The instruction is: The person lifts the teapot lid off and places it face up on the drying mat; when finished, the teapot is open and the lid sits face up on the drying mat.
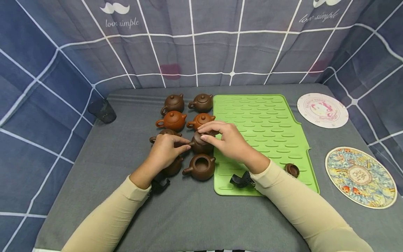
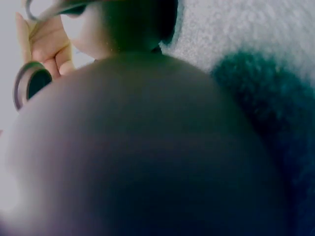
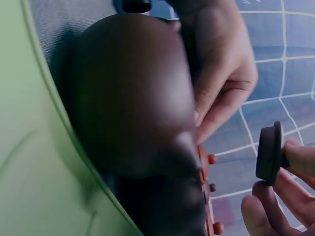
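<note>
My left hand (image 1: 165, 150) pinches the handle of a dark brown teapot (image 1: 201, 145) between thumb and fingers. Over that pot's top is my right hand (image 1: 228, 141), which holds a small brown lid (image 3: 268, 153) on edge by its knob in the right wrist view. Just nearer to me stands a lidless brown teapot (image 1: 202, 167), its round mouth facing up. A second lid (image 1: 292, 170) lies on the green mat, by the right sleeve. In the left wrist view, a dark teapot body (image 2: 138, 147) fills most of the picture.
More teapots stand in two columns: dark brown ones (image 1: 201, 102) at the back, then orange-brown ones (image 1: 171, 120). Right of them lies the green mat (image 1: 258, 122). Two round mats, pink-white (image 1: 322, 110) and patterned (image 1: 341, 171), lie far right. A dark cup (image 1: 103, 111) stands far left.
</note>
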Demonstrator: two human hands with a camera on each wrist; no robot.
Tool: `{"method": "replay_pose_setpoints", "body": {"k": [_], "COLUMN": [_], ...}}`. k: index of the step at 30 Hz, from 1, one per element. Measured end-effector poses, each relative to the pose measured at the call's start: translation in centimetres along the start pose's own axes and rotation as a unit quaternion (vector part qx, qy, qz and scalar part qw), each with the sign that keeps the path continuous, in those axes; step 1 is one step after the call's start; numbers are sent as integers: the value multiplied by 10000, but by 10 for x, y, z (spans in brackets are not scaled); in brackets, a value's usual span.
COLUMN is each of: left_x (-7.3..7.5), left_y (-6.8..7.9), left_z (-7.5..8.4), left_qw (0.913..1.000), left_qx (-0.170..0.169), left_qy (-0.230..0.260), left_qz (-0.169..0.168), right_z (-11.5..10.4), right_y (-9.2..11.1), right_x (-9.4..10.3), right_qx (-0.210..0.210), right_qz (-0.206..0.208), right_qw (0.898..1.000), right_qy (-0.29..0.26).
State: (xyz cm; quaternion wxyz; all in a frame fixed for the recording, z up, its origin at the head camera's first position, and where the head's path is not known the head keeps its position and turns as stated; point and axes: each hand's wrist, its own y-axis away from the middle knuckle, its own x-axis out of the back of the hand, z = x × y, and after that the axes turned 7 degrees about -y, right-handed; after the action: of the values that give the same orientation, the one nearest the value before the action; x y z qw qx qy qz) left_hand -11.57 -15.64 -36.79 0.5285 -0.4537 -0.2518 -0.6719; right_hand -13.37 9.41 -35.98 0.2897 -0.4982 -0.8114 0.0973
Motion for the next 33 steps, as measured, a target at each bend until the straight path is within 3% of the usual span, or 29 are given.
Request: {"method": "replay_pose_setpoints", "body": {"k": [4, 9, 12, 15, 19, 22, 27, 33], "left_x": [0, -1, -1, -2, -2, -2, -1, -2], "left_y": [0, 0, -1, -1, 0, 0, -1, 0], "left_z": [0, 1, 1, 1, 0, 0, 0, 0], "left_qw": [10000, 10000, 9999, 9999, 9999, 9999, 10000, 10000], "left_qx": [4, 12, 16, 35, 82, 81, 31, 33], "left_qy": [1, 78, 122, 130, 129, 120, 47, 76], "left_qz": [-3, -17, -16, -16, -47, -58, -7, 0], "right_z": [0, 2, 6, 11, 17, 19, 23, 28], "right_y": [5, 17, 27, 37, 51, 65, 85, 109], "right_x": [11, 33, 45, 56, 72, 87, 114, 141], "right_qx": [-503, -1287, -1554, -1660, -1764, -1846, -1852, -2002], "right_qz": [-19, -31, 31, 184, 447, 686, 1239, 2031], "right_qw": [9958, 9783, 9682, 9534, 9197, 9050, 9055, 9086], "right_qy": [-771, -1623, -1958, -2511, -3480, -3771, -3611, -3051]}}
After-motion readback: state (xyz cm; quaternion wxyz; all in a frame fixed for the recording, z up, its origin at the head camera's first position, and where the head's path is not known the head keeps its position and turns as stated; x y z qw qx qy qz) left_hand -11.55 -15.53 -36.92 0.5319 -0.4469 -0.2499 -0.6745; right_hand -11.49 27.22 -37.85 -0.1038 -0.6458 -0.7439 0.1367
